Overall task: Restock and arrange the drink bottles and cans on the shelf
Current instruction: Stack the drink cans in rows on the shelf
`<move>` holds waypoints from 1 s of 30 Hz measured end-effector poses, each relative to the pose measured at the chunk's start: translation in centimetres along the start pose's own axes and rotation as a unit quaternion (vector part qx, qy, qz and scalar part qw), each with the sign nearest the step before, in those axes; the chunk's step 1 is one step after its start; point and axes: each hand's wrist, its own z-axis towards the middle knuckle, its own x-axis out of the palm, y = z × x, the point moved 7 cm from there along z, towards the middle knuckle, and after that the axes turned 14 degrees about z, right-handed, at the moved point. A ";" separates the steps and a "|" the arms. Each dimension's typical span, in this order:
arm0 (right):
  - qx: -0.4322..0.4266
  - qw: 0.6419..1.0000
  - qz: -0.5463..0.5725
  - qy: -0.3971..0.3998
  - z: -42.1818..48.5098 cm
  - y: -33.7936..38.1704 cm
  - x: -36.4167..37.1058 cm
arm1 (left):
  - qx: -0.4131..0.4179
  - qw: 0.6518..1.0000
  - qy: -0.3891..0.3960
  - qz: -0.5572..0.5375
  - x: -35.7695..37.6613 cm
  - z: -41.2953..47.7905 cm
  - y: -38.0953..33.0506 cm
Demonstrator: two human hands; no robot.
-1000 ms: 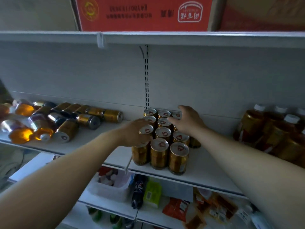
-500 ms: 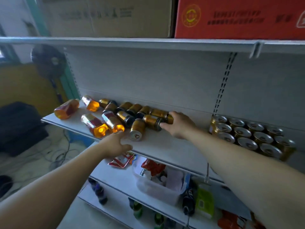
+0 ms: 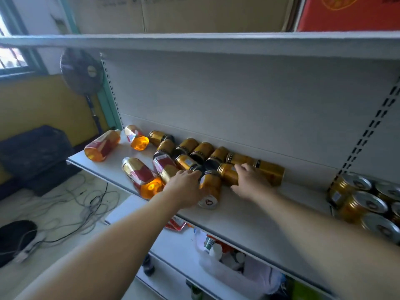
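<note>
Two hands on fallen cans on the shelf

The left hand [image 3: 186, 187] grips a gold can [image 3: 211, 188] that lies near the front edge of the shelf [image 3: 249, 215]. The right hand [image 3: 251, 182] holds a second can [image 3: 228, 174] just behind it. Bottles [image 3: 101, 146] lie toward the left edge, and upright cans [image 3: 363, 204] stand at the right.

Gold cans [image 3: 211, 187] with black bands, amber bottles [image 3: 141, 177] with red-and-gold labels, white shelf [image 3: 249, 215].

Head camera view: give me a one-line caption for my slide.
Left hand grips one fallen gold can, right hand its neighbour; upright cans stand further right.
</note>
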 end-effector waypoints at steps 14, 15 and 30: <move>0.091 0.992 0.009 -0.085 -2.8 -4.5 0.4 | 0.042 0.997 0.057 -0.039 3.3 4.9 -2.9; 0.109 0.987 0.055 -0.106 -3.7 -4.9 0.1 | 0.053 0.995 0.053 -0.071 3.4 4.8 -3.1; 0.083 0.836 0.418 -0.345 -17.2 -5.1 -9.4 | 0.193 0.797 -0.040 -0.571 -5.1 -0.6 -8.6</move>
